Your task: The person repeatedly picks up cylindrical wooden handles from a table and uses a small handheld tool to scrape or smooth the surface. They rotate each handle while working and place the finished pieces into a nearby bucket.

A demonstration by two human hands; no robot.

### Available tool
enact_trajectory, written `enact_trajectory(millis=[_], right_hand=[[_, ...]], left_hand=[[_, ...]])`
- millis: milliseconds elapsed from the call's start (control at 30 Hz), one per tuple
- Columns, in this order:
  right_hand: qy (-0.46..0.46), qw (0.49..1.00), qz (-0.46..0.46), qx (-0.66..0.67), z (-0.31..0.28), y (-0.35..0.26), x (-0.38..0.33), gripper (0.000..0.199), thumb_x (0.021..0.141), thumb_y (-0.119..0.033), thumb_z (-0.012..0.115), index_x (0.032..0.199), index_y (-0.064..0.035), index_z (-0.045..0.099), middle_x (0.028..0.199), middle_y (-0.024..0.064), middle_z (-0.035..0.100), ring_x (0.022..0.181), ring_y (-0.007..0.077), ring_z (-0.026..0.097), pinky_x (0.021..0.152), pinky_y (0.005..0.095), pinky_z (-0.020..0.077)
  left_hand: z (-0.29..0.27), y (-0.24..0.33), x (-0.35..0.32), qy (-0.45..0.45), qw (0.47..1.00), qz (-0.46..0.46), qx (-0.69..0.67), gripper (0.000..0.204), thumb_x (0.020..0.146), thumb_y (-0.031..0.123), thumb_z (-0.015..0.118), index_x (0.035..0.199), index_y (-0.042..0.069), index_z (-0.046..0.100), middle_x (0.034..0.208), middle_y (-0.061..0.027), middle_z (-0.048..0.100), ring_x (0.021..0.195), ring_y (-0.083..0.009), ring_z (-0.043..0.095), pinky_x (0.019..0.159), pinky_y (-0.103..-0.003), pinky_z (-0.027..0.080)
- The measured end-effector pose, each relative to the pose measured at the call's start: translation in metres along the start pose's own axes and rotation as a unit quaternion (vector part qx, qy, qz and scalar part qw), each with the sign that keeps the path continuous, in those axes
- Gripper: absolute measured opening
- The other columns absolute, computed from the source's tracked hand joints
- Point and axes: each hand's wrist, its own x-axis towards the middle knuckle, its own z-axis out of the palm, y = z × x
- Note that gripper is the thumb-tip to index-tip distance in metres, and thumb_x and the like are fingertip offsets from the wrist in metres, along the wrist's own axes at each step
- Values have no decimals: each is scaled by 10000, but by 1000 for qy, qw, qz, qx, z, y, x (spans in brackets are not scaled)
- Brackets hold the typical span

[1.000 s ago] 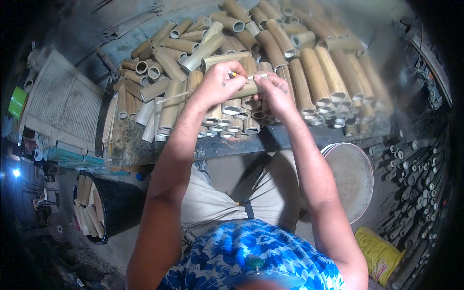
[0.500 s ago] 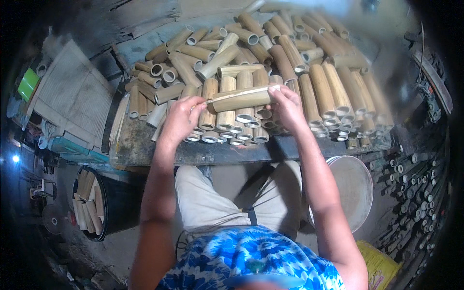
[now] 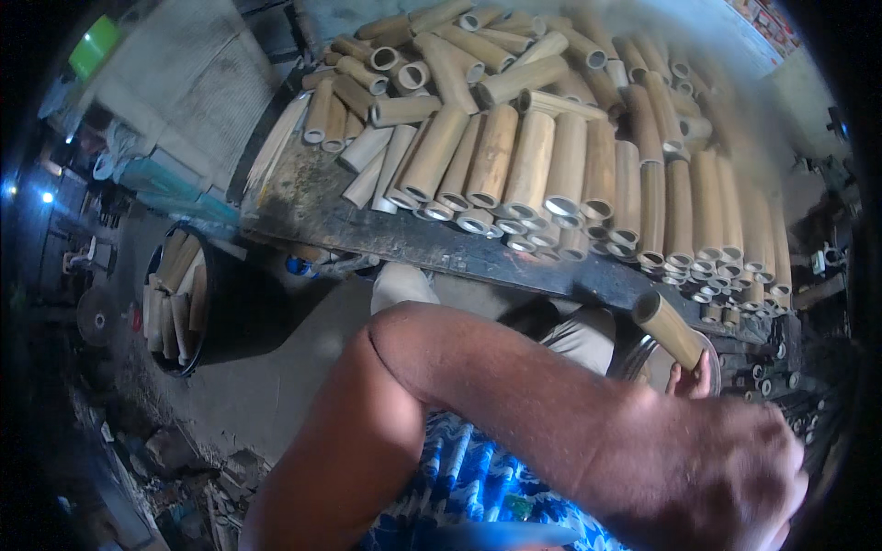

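My left arm reaches across my body, and my left hand [image 3: 740, 468] is at the lower right with its back uppermost. Its fingers curl closed, and whatever they hold, if anything, is hidden. Just beyond it, my right hand [image 3: 694, 378] is mostly covered by the left forearm; only some fingers show, closed round the near end of a bamboo tube [image 3: 668, 331]. That tube tilts up and leftward, its open end near the bench's front edge. Many cut bamboo tubes [image 3: 530, 165] lie stacked on the dark workbench [image 3: 312, 207].
A black bucket [image 3: 204, 294] of bamboo pieces lies tilted on the floor at left. A round pale tub [image 3: 646, 360] stands below the bench at right, partly hidden by my hand and tube. More bamboo lengths [image 3: 767, 381] are piled at far right.
Both hands have left the bench and moved right and nearer my body, the left arm crossing over. The tube came along in my right hand; the thin pale strip along it no longer shows. The view has shifted.
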Motion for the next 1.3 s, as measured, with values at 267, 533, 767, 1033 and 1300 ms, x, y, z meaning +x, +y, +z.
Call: enact_trajectory(millis=[267, 533, 767, 1033, 1300], right_hand=[[229, 970, 79, 28, -173, 67, -1, 235, 929, -301, 615, 995, -75, 601, 895, 52, 618, 713, 146, 596, 550, 244, 490], [303, 932, 88, -178, -253, 98, 10, 264, 901, -285, 647, 987, -38, 617, 879, 58, 601, 729, 154, 562, 630, 318, 489], [178, 919, -185, -300, -92, -4, 41, 280, 882, -178, 678, 1075, 22, 641, 1034, 115, 652, 924, 175, 609, 795, 304, 499], [28, 755, -455, -471, 142, -65, 33, 439, 779, -268, 772, 1096, -18, 600, 1074, 178, 581, 962, 323, 602, 805, 394, 507], [89, 782, -462, -409, 155, -55, 57, 374, 772, -180, 756, 1060, -5, 595, 950, 142, 616, 868, 263, 604, 764, 359, 507]], left_hand=[[33, -14, -23, -31, 996, 13, -78, 179, 810, 137, 633, 856, -36, 617, 735, -75, 560, 616, -190, 554, 524, -301, 491], [-27, -50, -98, -46, 967, -232, 95, 172, 759, 17, 707, 918, -32, 666, 858, -141, 670, 721, -239, 650, 581, -326, 523], [-60, -38, -147, -23, 884, -388, 260, 152, 789, 31, 695, 938, 5, 679, 855, -144, 682, 731, -266, 669, 656, -332, 538], [-62, -21, -158, 127, 842, -456, 259, 139, 790, 8, 677, 922, -35, 680, 849, -163, 684, 747, -256, 676, 669, -309, 519], [-74, -20, -184, 201, 826, -477, 224, 149, 809, -8, 680, 953, -44, 668, 846, -151, 680, 754, -215, 663, 689, -291, 504]])
